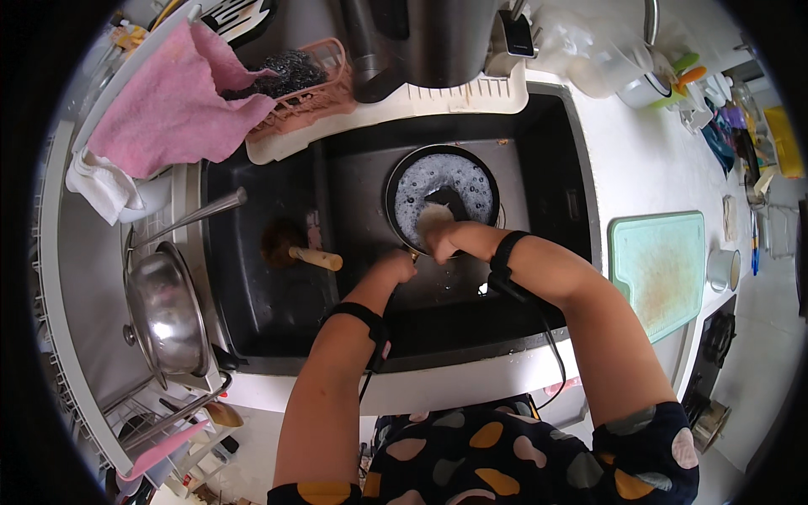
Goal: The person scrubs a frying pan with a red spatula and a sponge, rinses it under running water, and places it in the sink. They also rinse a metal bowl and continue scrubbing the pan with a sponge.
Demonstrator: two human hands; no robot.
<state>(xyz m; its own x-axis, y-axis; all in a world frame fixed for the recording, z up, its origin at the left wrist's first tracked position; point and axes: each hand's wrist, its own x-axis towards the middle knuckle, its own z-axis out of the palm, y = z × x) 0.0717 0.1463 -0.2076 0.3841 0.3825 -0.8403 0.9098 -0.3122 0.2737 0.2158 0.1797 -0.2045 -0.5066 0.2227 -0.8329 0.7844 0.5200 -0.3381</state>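
Note:
A dark frying pan [391, 183] lies in the right basin of the black sink [555, 158], its inside covered with soap suds [445, 167]. My left hand [396, 267] is closed on the pan's handle, which is mostly hidden under it. My right hand [444, 243] reaches over the pan's near rim and holds a pale scrubbing pad [435, 216] against the suds; the pad is blurred and its exact kind is unclear. Beside it a dark patch of pan bottom shows through the foam.
A wooden-handled brush [317, 258] lies in the left basin. Behind the sink stand a pink basket [309, 95] and a pink cloth [170, 107]. A metal wok or lid [167, 309] sits left; a green cutting board [659, 271] lies right.

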